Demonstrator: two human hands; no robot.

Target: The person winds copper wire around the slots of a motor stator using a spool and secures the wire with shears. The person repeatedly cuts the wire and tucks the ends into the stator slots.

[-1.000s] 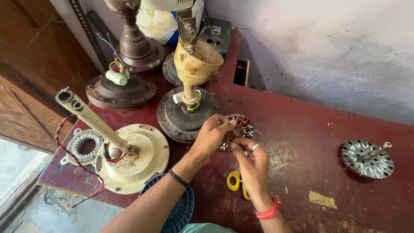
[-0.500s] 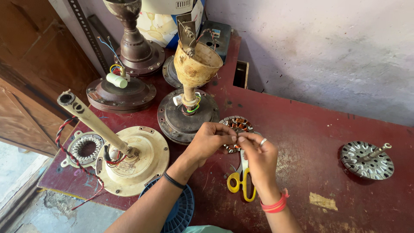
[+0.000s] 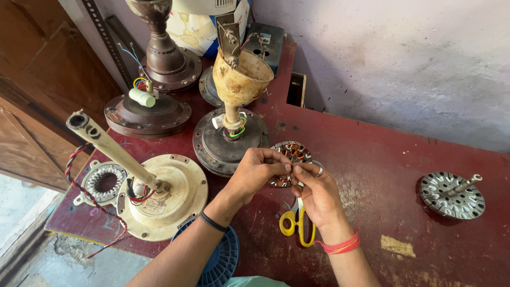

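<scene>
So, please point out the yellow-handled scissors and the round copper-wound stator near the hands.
yellow-handled scissors (image 3: pixel 291 223), head view, left handle loop.
round copper-wound stator (image 3: pixel 294 151), head view, upper windings.

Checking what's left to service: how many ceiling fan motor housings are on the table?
3: a cream one front left, a dark one with a cup-shaped canopy mid-table, and a brown one behind. Another may sit hidden further back.

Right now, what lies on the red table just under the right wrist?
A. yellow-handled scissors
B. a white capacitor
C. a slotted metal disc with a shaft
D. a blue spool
A: the scissors lie on the table beside and below the right hand, their yellow loops showing by the wrist.
</scene>
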